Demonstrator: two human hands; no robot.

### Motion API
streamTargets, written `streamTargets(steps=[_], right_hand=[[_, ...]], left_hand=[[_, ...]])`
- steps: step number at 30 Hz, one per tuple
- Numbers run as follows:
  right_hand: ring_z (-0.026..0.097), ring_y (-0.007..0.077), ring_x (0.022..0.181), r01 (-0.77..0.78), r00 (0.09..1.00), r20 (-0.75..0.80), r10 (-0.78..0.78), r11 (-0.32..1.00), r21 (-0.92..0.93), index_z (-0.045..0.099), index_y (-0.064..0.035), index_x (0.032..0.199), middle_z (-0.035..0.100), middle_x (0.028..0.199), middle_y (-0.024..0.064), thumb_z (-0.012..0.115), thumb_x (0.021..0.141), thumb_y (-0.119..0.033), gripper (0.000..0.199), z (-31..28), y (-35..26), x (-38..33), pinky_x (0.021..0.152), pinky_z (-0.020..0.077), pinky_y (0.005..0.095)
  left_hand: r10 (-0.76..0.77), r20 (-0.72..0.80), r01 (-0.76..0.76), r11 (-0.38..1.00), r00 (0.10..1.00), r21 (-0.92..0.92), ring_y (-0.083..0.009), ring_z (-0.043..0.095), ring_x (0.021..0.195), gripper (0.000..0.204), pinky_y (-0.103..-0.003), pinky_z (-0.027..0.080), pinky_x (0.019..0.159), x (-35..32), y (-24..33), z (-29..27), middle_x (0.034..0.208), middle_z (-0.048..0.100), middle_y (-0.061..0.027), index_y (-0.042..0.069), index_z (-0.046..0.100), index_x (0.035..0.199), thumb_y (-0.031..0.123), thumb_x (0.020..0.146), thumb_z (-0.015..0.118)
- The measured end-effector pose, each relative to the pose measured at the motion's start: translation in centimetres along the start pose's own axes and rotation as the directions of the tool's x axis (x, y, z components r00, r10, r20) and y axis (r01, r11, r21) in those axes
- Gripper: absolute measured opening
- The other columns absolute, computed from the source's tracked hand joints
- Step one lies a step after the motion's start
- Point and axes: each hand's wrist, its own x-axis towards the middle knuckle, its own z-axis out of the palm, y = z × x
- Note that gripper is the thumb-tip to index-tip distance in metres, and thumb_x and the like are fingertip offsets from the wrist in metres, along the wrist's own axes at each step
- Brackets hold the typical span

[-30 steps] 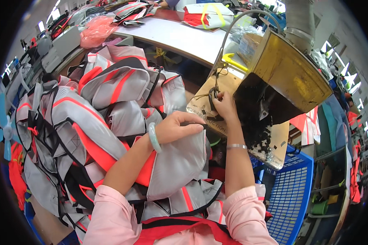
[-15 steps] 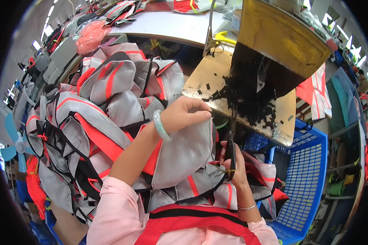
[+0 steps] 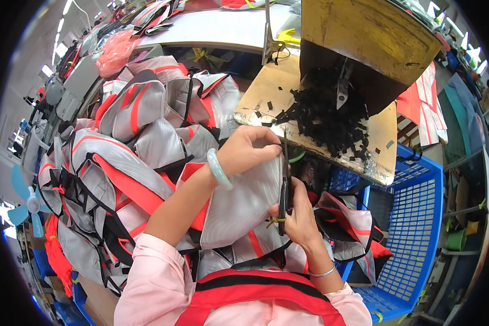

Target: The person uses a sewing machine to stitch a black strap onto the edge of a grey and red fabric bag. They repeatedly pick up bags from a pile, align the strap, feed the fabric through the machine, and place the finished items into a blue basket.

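Note:
A grey fabric piece (image 3: 242, 204) with black-bound edges and bright coral trim hangs from my left hand (image 3: 248, 152), whose thumb and fingers pinch its top right corner. Dark-handled scissors (image 3: 284, 187) are in my right hand (image 3: 303, 220), blades pointing away from me. They run close along the right edge of the piece, near the pinched corner. Whether the blades touch the cloth is hard to tell. Beneath and left of my arms lies a big heap of similar grey and coral sewn pieces (image 3: 111, 179).
Ahead to the right, a worn board (image 3: 255, 100) carries a pile of black scraps (image 3: 331, 122) under a yellow metal housing (image 3: 369, 41). A blue plastic basket (image 3: 410, 233) stands at my right. A white table (image 3: 217, 27) is at the back, a blue fan (image 3: 31, 204) far left.
My right hand has brought the scissors left and upward, so the blades now lie beside the fabric edge. My left hand keeps its pinch. The view has shifted slightly.

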Motion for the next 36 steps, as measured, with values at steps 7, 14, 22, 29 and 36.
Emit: streamTargets(steps=[7, 14, 22, 29, 36], right_hand=[[0.055, 0.037, 0.103, -0.016, 0.999, 0.038, 0.018, 0.998, -0.057, 0.037, 0.0089, 0.124, 0.05, 0.115, 0.025, 0.073, 0.072, -0.041, 0.081, -0.5, 0.3, -0.1, 0.087, 0.0446, 0.0419], [0.06, 0.0411, 0.095, -0.078, 0.997, 0.006, 0.078, 0.997, -0.011, 0.04, 0.0074, 0.12, 0.056, 0.108, 0.0281, 0.069, 0.077, -0.044, 0.073, -0.7, 1.2, 0.4, 0.083, 0.0461, 0.0423], [0.064, 0.0368, 0.073, -0.197, 0.978, -0.045, 0.205, 0.97, 0.143, 0.048, 0.0032, 0.095, 0.062, 0.074, 0.0212, 0.064, 0.082, -0.036, 0.045, -1.3, 4.8, 0.5, 0.066, 0.0468, 0.0417], [0.066, 0.0306, 0.073, -0.275, 0.961, 0.01, 0.276, 0.951, 0.139, 0.05, 0.0034, 0.096, 0.065, 0.077, 0.0184, 0.064, 0.084, -0.032, 0.04, -2.8, 6.5, -0.1, 0.065, 0.0479, 0.0382], [0.065, 0.0334, 0.075, -0.165, 0.986, -0.002, 0.166, 0.979, 0.116, 0.049, 0.003, 0.099, 0.064, 0.076, 0.0188, 0.066, 0.08, -0.041, 0.051, -2.5, 6.6, 0.3, 0.066, 0.0482, 0.0394]], left_hand=[[-0.035, -0.02, 0.036, 0.999, 0.999, 0.013, -0.0066, 0.055, 0.08, 0.017, -0.023, 0.044, 0.075, 0.4, -0.1, 0.4, 0.082, 0.063, -0.0004, -0.001, 0.064, 0.088, 0.012, 0.077, 0.065], [-0.078, 0.029, 0.078, 0.997, 0.997, 0.016, -0.0076, 0.055, 0.08, 0.019, -0.024, 0.044, 0.075, 1.7, -0.7, 1.4, 0.083, 0.063, -0.0016, -0.001, 0.064, 0.087, 0.014, 0.077, 0.065], [-0.235, 0.115, 0.236, 0.972, 0.965, 0.01, -0.0044, 0.053, 0.079, 0.018, -0.021, 0.043, 0.07, 4.7, -3.7, 3.4, 0.084, 0.062, 0.0021, 0.002, 0.065, 0.09, 0.017, 0.079, 0.065], [-0.318, 0.146, 0.32, 0.947, 0.937, 0.01, -0.0032, 0.052, 0.075, 0.018, -0.02, 0.042, 0.066, 5.6, -5.5, 4.6, 0.082, 0.061, 0.004, 0.003, 0.066, 0.091, 0.018, 0.08, 0.067], [-0.277, 0.202, 0.296, 0.953, 0.939, -0.066, -0.0036, 0.052, 0.076, 0.018, -0.021, 0.042, 0.068, 5.4, -5.4, 3.7, 0.081, 0.061, 0.0032, 0.002, 0.064, 0.089, 0.018, 0.081, 0.065]])
